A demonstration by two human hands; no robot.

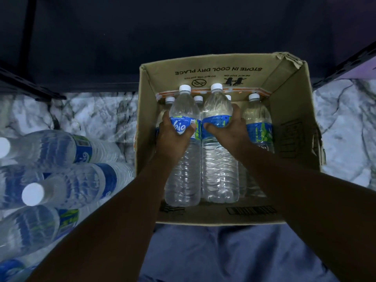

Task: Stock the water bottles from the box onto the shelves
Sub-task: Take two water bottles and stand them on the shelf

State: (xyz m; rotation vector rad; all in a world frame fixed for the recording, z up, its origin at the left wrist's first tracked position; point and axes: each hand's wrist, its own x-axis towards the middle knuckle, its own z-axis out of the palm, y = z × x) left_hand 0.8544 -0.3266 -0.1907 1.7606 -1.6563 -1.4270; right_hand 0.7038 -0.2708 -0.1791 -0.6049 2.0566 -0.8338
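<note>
While both bottles hang over the box (pixel 297 127) (side by side), left hand (pixel 173 137) grips one (pixel 184 159), right hand (pixel 230 131) the other (pixel 219 169).

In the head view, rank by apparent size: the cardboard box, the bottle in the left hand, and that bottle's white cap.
1. cardboard box
2. bottle in the left hand
3. white cap

Nearness to the camera does not affect this ordering.

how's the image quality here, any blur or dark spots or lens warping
Head view: sharp on both hands, left hand and right hand, and the bottles they grip; stacked bottles at left are blurred and stretched by the wide-angle lens; shelf above is nearly black; cardboard box print is readable.
</note>
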